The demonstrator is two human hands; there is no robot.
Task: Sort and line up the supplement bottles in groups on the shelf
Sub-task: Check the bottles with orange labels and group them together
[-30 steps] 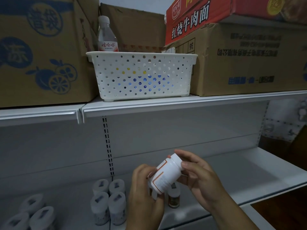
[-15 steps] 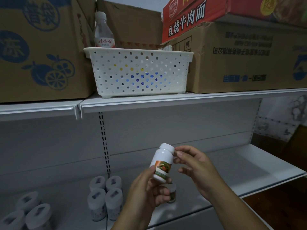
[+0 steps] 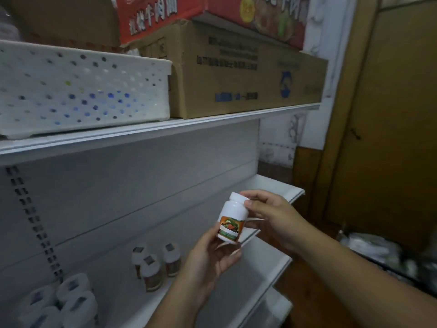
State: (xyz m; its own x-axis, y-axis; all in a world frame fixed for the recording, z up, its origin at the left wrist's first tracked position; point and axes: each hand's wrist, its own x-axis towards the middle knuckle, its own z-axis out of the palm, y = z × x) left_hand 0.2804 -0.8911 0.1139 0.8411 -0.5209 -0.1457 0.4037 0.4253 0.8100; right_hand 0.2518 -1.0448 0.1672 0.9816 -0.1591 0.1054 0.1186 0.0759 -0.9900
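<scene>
A white supplement bottle (image 3: 233, 220) with an orange and green label stands upright in the air before the lower shelf (image 3: 267, 261). My left hand (image 3: 210, 259) grips its base from below. My right hand (image 3: 269, 214) pinches its upper part near the white cap. On the shelf below, three small brown-labelled bottles (image 3: 153, 266) stand in a cluster. Further left, several larger white bottles (image 3: 63, 301) stand grouped at the shelf's front.
The upper shelf (image 3: 146, 136) carries a white perforated basket (image 3: 80, 91), a brown cardboard box (image 3: 246, 72) and a red carton (image 3: 208, 13) on top. A wooden door (image 3: 387, 114) stands at the right. A cluttered surface (image 3: 378, 252) lies low right.
The view has swung right, so the shelf contents sit further left. The bottle stays upright in both hands; my right hand has closed in and now pinches it near the cap.
</scene>
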